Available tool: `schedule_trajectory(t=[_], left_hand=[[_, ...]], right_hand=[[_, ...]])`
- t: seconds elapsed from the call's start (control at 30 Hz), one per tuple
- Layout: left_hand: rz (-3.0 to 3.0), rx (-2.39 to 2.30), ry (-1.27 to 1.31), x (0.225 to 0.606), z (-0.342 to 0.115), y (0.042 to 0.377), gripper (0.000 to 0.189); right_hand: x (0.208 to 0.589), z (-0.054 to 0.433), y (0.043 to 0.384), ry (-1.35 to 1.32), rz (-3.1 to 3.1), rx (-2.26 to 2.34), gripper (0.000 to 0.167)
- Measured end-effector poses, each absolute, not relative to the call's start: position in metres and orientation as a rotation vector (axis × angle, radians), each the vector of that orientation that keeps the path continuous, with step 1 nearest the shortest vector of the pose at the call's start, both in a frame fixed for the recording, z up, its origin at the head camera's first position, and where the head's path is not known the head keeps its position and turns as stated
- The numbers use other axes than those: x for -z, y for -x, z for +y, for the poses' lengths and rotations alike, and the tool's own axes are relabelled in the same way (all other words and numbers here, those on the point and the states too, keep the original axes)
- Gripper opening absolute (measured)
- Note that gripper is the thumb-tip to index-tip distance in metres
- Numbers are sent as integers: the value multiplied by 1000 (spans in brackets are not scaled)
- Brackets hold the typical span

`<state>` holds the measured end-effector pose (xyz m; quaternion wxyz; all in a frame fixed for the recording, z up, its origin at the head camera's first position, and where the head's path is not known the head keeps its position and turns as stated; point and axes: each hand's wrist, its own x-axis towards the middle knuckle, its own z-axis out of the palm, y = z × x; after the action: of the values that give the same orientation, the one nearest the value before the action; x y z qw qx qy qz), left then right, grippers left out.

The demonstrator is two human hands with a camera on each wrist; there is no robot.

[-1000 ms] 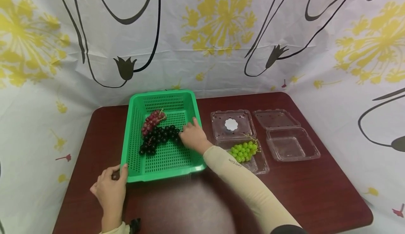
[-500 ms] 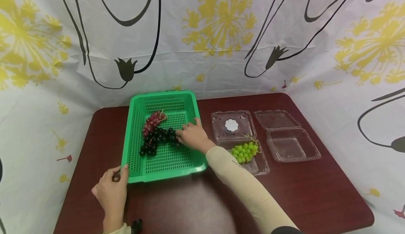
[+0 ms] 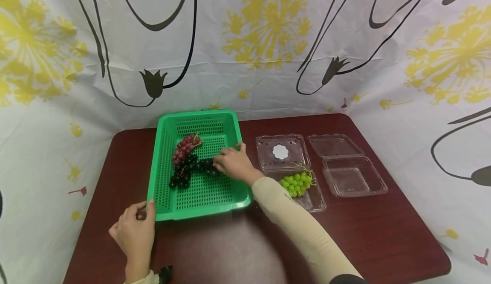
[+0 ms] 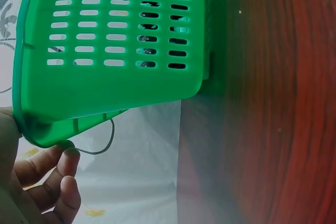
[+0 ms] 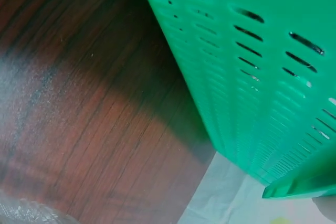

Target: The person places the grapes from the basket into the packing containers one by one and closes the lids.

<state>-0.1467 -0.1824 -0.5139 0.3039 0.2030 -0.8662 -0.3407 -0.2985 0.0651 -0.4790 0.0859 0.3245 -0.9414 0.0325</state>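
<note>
In the head view a green plastic basket (image 3: 203, 211) with slotted walls stands on the table. My left hand (image 3: 135, 233) grips its near left corner, thumb on the rim; the left wrist view shows the curled fingers (image 4: 68, 166) just beneath the rim. Inside the basket lie a bunch of red grapes (image 3: 186, 146) and, in front of it, black grapes (image 3: 183, 175). My right hand (image 3: 235, 163) reaches over the right wall and holds the right end of the black grapes, its fingertips partly hidden. The right wrist view shows mostly the basket's outer wall (image 5: 220, 77).
Right of the basket, an open clear clamshell box (image 3: 317, 203) holds green grapes (image 3: 297, 184); its lid (image 3: 264, 152) bears a white label. Another open clear box (image 3: 354, 177) stands farther right. A patterned cloth (image 3: 245, 79) hangs behind the dark red table (image 3: 364, 233).
My right hand has shifted slightly, its fingers drawing closer around the black grapes, whose right end has moved a little. The left hand stays at the basket's corner.
</note>
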Motion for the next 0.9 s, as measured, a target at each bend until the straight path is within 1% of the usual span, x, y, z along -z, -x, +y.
schedule_trajectory(t=[0.53,0.9], left_hand=[[-2447,892,-580,501,-185,136,33],[-2423,868,-555,501,-184,135,28]], right_hand=[[470,64,284,-905,-2830,-396,20],[457,74,281,-779,-2813,-711,17]])
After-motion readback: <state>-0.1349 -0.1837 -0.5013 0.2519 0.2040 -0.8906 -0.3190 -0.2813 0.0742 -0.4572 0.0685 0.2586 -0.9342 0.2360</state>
